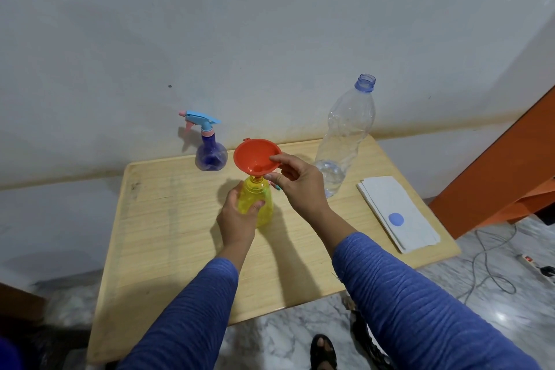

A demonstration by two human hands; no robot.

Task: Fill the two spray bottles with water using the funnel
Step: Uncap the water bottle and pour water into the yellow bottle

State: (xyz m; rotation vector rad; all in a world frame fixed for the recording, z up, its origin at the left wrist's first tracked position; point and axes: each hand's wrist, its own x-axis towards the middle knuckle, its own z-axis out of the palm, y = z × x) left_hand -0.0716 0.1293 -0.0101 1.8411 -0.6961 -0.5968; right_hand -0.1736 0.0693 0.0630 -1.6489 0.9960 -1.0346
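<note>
A yellow spray bottle (260, 198) without its head stands mid-table, and my left hand (237, 216) grips its body. An orange funnel (255, 159) sits in its neck, tilted. My right hand (295, 182) pinches the funnel's right rim between thumb and fingers. A blue spray bottle (210, 153) with its trigger head screwed on stands at the back of the table. A tall clear water bottle (345, 141), uncapped, with a little water at the bottom, stands to the right. Something pink and teal peeks out behind my right hand; I cannot identify it.
The wooden table (168, 234) stands against a white wall. A stack of white napkins (396, 213) with a blue bottle cap (395, 220) on top lies at the right edge. Cables and a power strip (537, 267) lie on the marble floor at right.
</note>
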